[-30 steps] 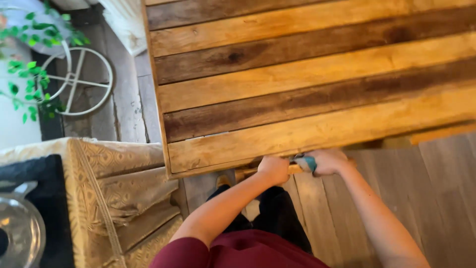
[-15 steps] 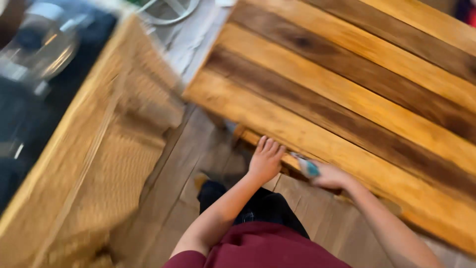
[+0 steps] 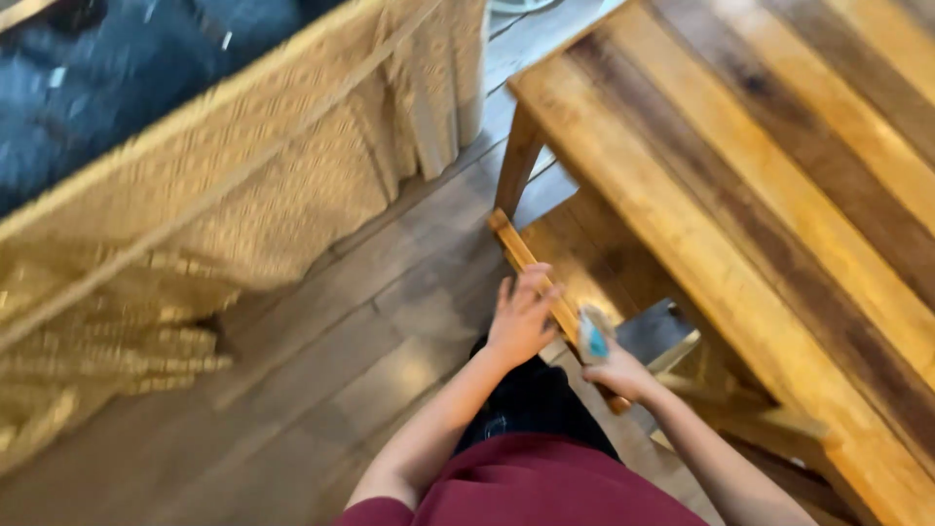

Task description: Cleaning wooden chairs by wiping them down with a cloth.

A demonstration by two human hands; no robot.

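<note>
Hands [image 3: 570, 341] on bench rail [image 3: 531, 268] w/ rag [image 3: 592, 336]

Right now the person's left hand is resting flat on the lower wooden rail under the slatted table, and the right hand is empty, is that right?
Not quite. The head view shows the right hand is not empty: it grips a small pale object with a blue patch. The left hand does rest open on the lower wooden rail under the slatted table.
</note>
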